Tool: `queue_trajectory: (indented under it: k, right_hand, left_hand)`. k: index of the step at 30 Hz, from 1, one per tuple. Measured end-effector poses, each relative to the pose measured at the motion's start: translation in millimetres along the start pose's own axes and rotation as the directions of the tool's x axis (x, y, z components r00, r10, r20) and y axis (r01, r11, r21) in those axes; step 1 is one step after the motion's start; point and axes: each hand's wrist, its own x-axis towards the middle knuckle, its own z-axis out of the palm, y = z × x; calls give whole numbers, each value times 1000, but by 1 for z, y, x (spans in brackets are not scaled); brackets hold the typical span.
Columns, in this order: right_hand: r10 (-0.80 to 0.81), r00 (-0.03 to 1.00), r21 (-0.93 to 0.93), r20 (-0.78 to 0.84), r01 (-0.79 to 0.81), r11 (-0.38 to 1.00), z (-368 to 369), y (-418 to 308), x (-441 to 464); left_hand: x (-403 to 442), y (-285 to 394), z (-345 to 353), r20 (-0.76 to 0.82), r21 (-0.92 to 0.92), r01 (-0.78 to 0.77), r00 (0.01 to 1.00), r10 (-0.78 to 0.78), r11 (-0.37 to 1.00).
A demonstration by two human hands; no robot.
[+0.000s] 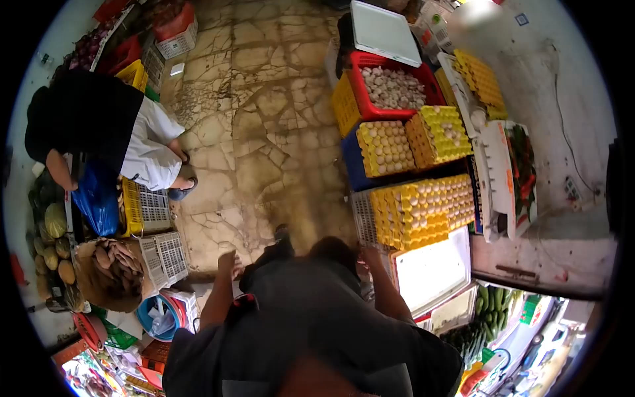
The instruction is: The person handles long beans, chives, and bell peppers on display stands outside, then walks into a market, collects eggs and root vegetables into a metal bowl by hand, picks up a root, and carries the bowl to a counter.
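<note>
My left hand hangs at my side over the tiled floor, its fingers loose and holding nothing that I can see. On the other side, my right hand is low beside my body, close to the stacked yellow egg trays and the white lid or box top. My leg and shirt partly hide its fingers, so I cannot make out their shape.
A person in a black top stands at the left with a blue plastic bag. A box of sweet potatoes lies nearer. Right of the aisle are a red crate of garlic and an egg tray; cucumbers lie lower right.
</note>
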Motion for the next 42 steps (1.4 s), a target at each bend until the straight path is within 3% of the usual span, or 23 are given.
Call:
queue_trajectory:
  k: [1,2,5,6,9,10,12,14,15,16,17,18,19,20,25,27,28,31,32,34,36,40,42]
  right_hand:
    - [92,995,194,25,-95,976,-5,-35,-3]
    - [138,989,274,46,-145,951,-10,-62,0]
    - [169,981,294,99,-191,936,-6,-68,54]
    - [170,979,281,116,-196,940,-8,-66,80]
    - [333,922,504,199,-388,772,-23,-154,124]
    - [363,922,423,133,-384,821,-26,-162,154]
    - [248,962,301,114,-271,914,-47,-177,225]
    - [-40,993,43,111,35,998,-74,-175,307]
    - [-156,983,-26,96,159,987,-91,-183,348]
    - [-262,962,-18,78,264,964,-106,-194,394]
    - [-178,984,71,10,177,982,-129,-241,408]
    - [-43,997,265,-71,60,962,-150,-298,420]
    - [18,991,374,-131,33,927,-171,-348,435]
    - [29,986,421,-165,43,906,-190,-390,452]
    - [-21,988,437,-156,88,895,-249,-538,530]
    - [-9,966,431,-258,123,894,-245,-570,557]
    - [6,981,469,-196,88,879,-245,-575,572]
    - [157,982,380,-105,-107,919,-239,-602,598]
    - [48,997,210,-57,-35,977,-230,-552,621]
    - [28,999,179,-39,-21,984,-240,-593,658]
    - [268,963,454,-39,-222,863,-239,-654,640]
    - [210,977,556,-40,-153,817,-250,-728,692]
    - [157,984,510,-89,-90,855,-259,-757,734]
  left_hand:
    - [-57,81,65,-187,70,-16,982,29,997]
    - [-30,110,73,-173,135,-148,970,170,980]
    - [-2,217,126,-81,158,-260,958,275,953]
    - [4,247,145,-77,159,-273,955,287,949]
    - [42,306,181,-99,142,-269,954,284,953]
    - [56,318,189,-113,135,-257,956,272,957]
    - [97,323,189,-148,168,-150,973,176,974]
    - [103,327,191,-141,126,-27,989,45,992]
    - [103,332,201,-227,124,90,972,-60,988]
    - [97,353,219,-254,157,103,965,-60,982]
    - [88,367,233,-276,183,124,958,-70,975]
    - [116,365,220,-189,115,48,982,-26,992]
    - [123,376,228,-164,251,-63,981,107,966]
    - [131,387,236,-136,381,-170,962,237,909]
    - [218,474,278,-52,456,-253,950,309,853]
    - [245,538,306,-87,327,-170,974,209,930]
    - [260,569,318,-116,211,-91,986,118,973]
    - [324,666,341,-83,155,-94,991,108,983]
    - [321,715,354,-63,119,35,998,-27,992]
    - [342,809,397,-140,198,-4,990,32,980]
    - [367,886,419,-101,237,-109,986,136,965]
    - [401,1043,496,-53,224,-267,957,285,937]
    - [407,1096,538,-45,215,-286,952,302,934]
